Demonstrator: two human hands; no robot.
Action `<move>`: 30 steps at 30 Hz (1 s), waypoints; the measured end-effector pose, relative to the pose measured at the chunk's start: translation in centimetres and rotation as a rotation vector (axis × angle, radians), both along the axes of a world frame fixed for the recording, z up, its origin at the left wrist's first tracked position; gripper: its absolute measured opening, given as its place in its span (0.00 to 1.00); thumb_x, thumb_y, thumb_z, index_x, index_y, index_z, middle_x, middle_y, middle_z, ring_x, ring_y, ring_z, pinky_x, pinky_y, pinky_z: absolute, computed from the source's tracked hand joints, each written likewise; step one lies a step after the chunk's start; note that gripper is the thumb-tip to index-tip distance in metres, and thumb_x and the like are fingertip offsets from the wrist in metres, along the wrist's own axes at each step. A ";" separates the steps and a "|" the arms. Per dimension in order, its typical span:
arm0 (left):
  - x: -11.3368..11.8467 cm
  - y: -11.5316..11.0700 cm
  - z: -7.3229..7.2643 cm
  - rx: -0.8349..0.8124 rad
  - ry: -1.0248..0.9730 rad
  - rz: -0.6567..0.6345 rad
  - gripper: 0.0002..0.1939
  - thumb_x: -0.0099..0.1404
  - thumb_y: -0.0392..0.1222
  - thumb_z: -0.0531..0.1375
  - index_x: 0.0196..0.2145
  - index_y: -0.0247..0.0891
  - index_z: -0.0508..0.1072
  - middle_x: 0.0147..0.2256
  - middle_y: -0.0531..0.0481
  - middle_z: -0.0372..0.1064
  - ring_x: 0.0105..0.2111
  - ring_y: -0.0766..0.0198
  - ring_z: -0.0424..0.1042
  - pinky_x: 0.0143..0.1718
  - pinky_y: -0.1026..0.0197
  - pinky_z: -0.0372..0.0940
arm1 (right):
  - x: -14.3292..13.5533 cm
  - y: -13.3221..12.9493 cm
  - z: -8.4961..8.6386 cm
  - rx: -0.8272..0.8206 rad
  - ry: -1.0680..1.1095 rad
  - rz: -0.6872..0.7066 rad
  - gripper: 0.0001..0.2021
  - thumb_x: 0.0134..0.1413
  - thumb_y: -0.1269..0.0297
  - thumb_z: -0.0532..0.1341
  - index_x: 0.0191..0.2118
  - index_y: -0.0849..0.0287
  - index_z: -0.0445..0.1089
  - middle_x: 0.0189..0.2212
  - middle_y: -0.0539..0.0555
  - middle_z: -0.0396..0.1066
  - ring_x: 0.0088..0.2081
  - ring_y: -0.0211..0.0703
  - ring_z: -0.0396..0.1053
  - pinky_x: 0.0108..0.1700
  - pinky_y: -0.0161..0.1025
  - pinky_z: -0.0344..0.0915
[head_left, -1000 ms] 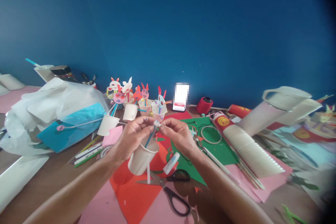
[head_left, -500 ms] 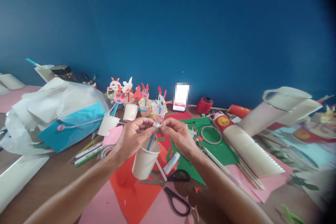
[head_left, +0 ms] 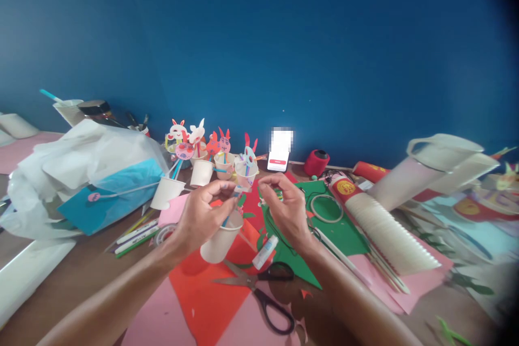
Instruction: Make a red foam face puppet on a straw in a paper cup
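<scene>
My left hand (head_left: 208, 213) is closed, its thumb and forefinger pinching the upper end of a blue straw (head_left: 226, 220). A small white strip (head_left: 242, 190) shows at these fingertips. The straw comes up out of a white paper cup (head_left: 219, 243), which is tilted below the left hand. My right hand (head_left: 286, 205) stands apart to the right, thumb and forefinger tips together; anything between them is too small to tell. Below the hands lie a white glue tube (head_left: 265, 252) and black-handled scissors (head_left: 270, 303) on orange paper (head_left: 206, 297).
Behind stand several paper cups (head_left: 201, 173) with paper animal faces on straws. A lit phone (head_left: 279, 151) leans at the wall, beside a red round speaker (head_left: 316, 162). At left is a plastic bag (head_left: 89, 146); at right lie stacked cups (head_left: 391, 227) and a pitcher (head_left: 409, 173).
My right hand has drawn away from the left and the white strip, moving right. The cup and straw have shifted slightly left and up with my left hand.
</scene>
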State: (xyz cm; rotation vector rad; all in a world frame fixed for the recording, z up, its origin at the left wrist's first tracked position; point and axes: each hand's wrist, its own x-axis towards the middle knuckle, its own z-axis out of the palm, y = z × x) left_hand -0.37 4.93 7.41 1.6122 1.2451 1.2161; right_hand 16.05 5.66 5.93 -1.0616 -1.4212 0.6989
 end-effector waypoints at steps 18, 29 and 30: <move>0.7 -0.6 -1.6 0.292 0.260 0.105 0.09 0.55 0.40 0.58 0.35 0.43 0.74 0.34 0.47 0.73 0.37 0.57 0.69 0.44 0.61 0.58 | -1.1 -0.1 -1.1 -0.047 -0.126 0.108 0.07 0.48 0.61 0.60 0.26 0.58 0.70 0.22 0.49 0.67 0.25 0.36 0.63 0.29 0.33 0.59; 0.3 0.1 -1.1 0.048 0.123 0.042 0.09 0.56 0.41 0.58 0.36 0.39 0.72 0.32 0.49 0.72 0.31 0.62 0.70 0.33 0.65 0.62 | -1.2 0.3 -1.3 -0.171 -0.038 0.142 0.04 0.46 0.67 0.58 0.25 0.60 0.69 0.21 0.49 0.67 0.25 0.36 0.62 0.29 0.33 0.60; 0.2 0.2 -0.9 -0.006 0.070 0.005 0.09 0.55 0.41 0.59 0.36 0.38 0.71 0.31 0.50 0.72 0.30 0.63 0.70 0.32 0.65 0.63 | -1.2 0.3 -1.2 -0.196 -0.014 0.153 0.04 0.45 0.67 0.59 0.25 0.60 0.69 0.21 0.49 0.66 0.25 0.36 0.62 0.28 0.33 0.60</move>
